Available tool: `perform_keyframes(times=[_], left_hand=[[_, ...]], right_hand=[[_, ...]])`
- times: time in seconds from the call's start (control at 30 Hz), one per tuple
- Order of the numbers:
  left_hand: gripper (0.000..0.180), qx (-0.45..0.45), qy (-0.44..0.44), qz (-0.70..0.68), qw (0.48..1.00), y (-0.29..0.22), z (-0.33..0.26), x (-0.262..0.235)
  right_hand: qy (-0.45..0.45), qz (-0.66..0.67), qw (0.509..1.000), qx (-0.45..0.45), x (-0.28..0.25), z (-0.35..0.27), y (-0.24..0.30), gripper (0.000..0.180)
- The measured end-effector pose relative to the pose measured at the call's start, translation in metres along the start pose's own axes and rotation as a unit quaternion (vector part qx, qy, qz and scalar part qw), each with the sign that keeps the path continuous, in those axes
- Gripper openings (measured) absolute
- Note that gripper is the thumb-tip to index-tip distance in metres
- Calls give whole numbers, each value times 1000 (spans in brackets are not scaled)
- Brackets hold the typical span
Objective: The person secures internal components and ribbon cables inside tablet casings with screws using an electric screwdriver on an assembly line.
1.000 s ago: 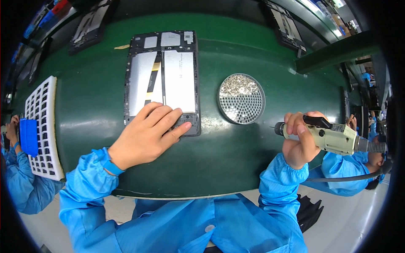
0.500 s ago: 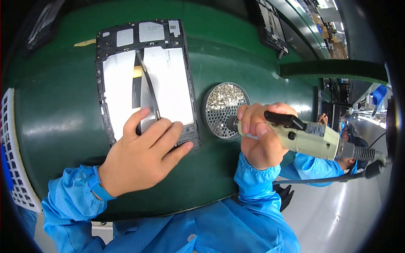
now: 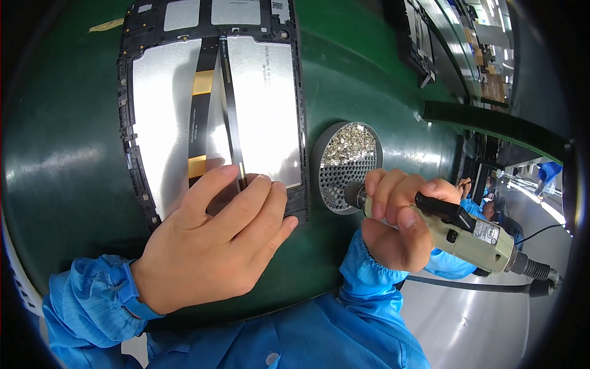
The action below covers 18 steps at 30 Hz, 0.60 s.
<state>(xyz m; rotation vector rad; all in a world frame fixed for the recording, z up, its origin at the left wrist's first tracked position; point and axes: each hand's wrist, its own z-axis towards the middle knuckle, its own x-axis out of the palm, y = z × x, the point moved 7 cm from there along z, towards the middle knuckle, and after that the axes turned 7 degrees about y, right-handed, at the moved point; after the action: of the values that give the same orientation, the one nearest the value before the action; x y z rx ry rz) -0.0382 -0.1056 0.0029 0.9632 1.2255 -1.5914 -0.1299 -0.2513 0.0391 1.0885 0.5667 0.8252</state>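
Observation:
An opened tablet point(image 3: 265, 123) lies on the green bench with its silver back plate and black frame showing. A dark flat ribbon cable point(image 3: 228, 104) runs down its middle, beside a black strip with gold patches point(image 3: 198, 120). My left hand point(image 3: 212, 246) rests palm down over the tablet's near end, fingers stretched and apart, fingertips at the cable's lower end; what lies under the palm is hidden. My right hand point(image 3: 399, 215) is closed round a pale green electric screwdriver point(image 3: 439, 230) with a black lever. Its nose is at a round grey screw tray point(image 3: 316, 166) holding many small silver screws.
Another dark device frame point(image 3: 418, 43) lies at the far right. A raised green-edged bar point(image 3: 491, 123) crosses there. A yellowish strip point(image 3: 106, 25) lies far left. The screwdriver's dark cord point(image 3: 467, 283) trails right. Another person's blue sleeve point(image 3: 452, 261) shows beyond my right hand.
The view has shifted closer to the tablet. My left hand stays at its near end, and the screwdriver nose stays over the screw tray in my right hand.

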Motion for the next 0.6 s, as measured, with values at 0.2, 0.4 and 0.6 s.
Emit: perform_keyframes(times=[0.2,0.4,0.6], left_hand=[[23,3,-8,-3,1000,-2,1,3],[22,0,-6,-13,1000,0,1,-4],[23,10,-8,-24,1000,0,-2,-1]], right_hand=[[3,-4,1000,-3,-2,-2,0,35],[-17,10,1000,-11,0,-4,2,34],[-76,15,996,-41,4,-9,35,36]])
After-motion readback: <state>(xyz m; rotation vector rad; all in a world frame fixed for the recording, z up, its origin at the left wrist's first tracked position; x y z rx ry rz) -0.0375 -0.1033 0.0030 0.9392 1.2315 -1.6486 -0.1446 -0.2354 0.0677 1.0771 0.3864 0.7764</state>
